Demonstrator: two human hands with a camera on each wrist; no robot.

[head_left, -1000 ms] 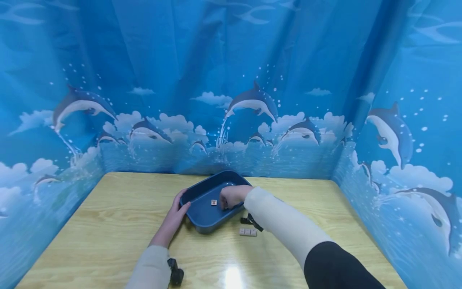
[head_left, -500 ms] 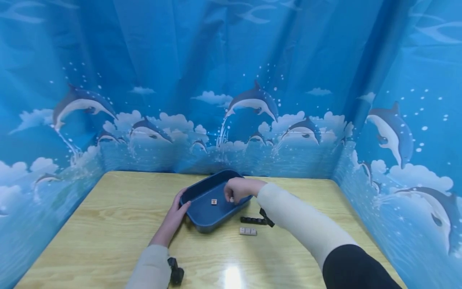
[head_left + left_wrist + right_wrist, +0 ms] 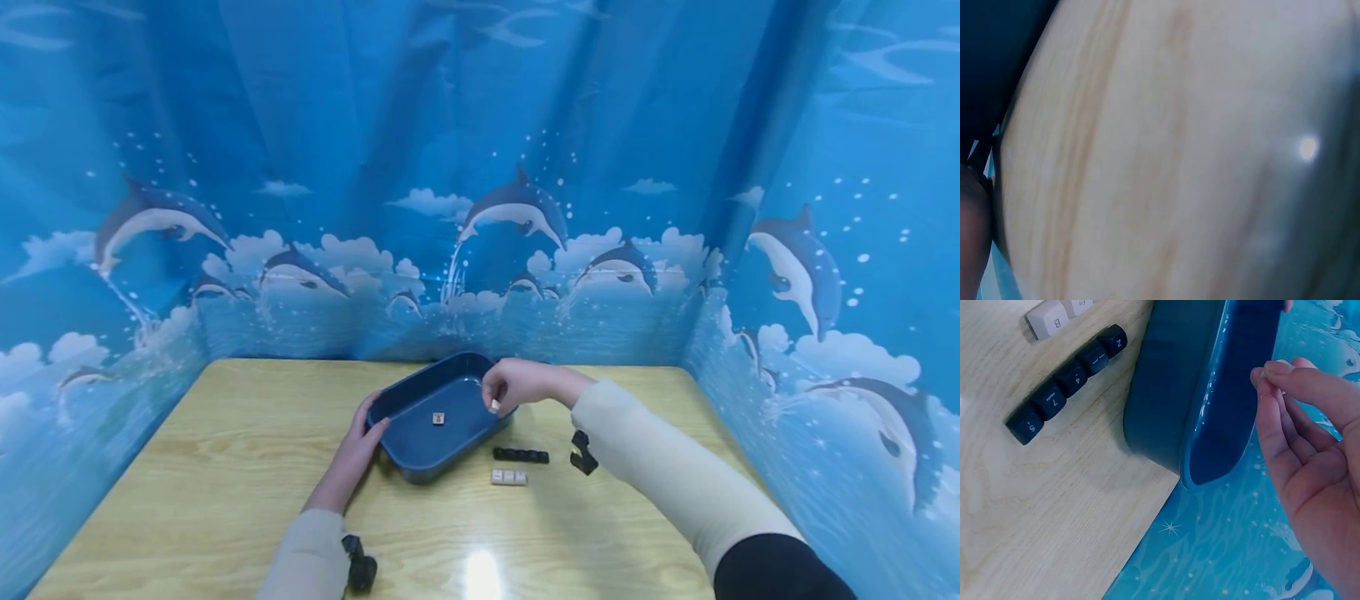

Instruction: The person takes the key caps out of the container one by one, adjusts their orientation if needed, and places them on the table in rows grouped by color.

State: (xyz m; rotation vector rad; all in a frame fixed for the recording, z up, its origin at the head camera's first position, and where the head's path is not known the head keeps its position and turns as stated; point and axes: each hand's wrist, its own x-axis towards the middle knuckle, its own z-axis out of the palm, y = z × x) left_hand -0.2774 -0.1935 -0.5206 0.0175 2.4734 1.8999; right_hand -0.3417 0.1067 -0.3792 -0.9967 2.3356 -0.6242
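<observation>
My left hand (image 3: 365, 432) grips the left end of a dark blue plastic tray (image 3: 420, 440), thumb over the rim. My right hand (image 3: 521, 381) is at the tray's right end, pinching a small white keycap (image 3: 494, 407) between thumb and fingertips. Another light keycap (image 3: 438, 418) with a reddish mark lies on the tray floor. On the table to the tray's right, a row of black keycaps (image 3: 521, 455) stands behind a shorter row of white keycaps (image 3: 509, 477). In the right wrist view the black keycaps (image 3: 1067, 383) show letters and digits; fingers mostly hide the pinched one.
The wooden table (image 3: 225, 467) ends at a blue dolphin-printed curtain (image 3: 337, 325) just behind the tray. The same curtain rises along both sides. A bright light reflection (image 3: 482, 575) shows near the table's front.
My right hand has risen from the tray floor and moved right to the rim, with the white keycap now visible in its fingers. My left hand and the tray stay in place.
</observation>
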